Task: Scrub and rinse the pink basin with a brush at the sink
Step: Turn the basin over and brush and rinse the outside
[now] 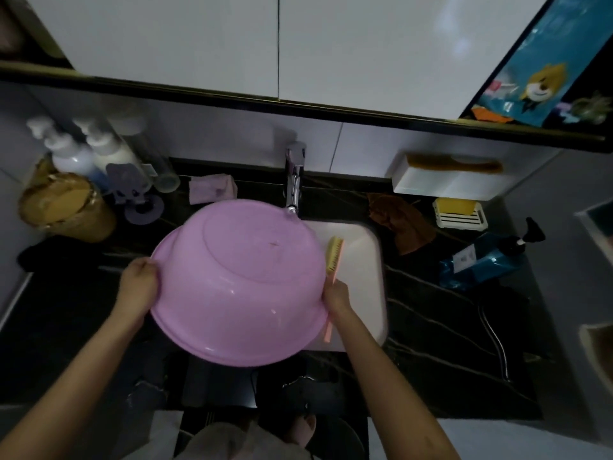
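Observation:
The pink basin (238, 280) is turned bottom up over the white sink (361, 260), its base facing me. My left hand (139, 282) grips the basin's left rim. My right hand (336, 295) is at the basin's right rim and holds a pink brush (334, 258) with yellow bristles, the brush head pointing away from me beside the basin's wall. The chrome tap (293, 180) stands behind the basin; its spout ends just above the basin's far edge. No running water is visible.
On the dark marble counter (441, 313): pump bottles (79, 151) and a woven basket (63, 207) at back left, a purple cloth (212, 187), a brown rag (401, 224), a soap dish (459, 212) and a blue pump bottle (484, 257) at right. A white wall box (447, 180) holds a comb.

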A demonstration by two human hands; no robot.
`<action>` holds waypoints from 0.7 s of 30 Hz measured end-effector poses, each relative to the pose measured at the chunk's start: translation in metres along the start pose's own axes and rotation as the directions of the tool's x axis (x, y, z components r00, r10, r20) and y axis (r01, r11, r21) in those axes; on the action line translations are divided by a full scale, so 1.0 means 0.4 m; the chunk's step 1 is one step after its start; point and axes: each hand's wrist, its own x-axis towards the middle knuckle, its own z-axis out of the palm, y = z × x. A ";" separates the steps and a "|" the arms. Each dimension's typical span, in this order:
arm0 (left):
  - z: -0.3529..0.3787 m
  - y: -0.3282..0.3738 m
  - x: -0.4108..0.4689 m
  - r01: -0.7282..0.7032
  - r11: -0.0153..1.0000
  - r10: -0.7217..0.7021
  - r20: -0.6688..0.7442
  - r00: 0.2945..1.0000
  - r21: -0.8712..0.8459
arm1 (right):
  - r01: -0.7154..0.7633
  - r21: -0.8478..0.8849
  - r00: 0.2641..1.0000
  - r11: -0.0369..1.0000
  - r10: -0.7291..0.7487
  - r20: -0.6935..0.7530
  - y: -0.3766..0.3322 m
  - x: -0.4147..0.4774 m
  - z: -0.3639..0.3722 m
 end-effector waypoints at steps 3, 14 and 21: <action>-0.004 -0.030 -0.014 0.021 1.000 -0.021 -0.006 1.000 0.021 | 0.008 -0.027 1.000 1.000 -0.007 0.015 0.018 0.013 0.023; 0.029 0.020 -0.070 0.096 0.989 -0.076 0.181 0.981 -0.108 | -0.014 0.153 0.997 0.988 0.001 0.083 -0.033 -0.056 -0.169; -0.005 0.046 -0.053 0.278 0.958 -0.230 0.398 0.888 -0.066 | 0.099 0.366 0.905 0.925 -0.237 0.355 -0.075 -0.158 -0.309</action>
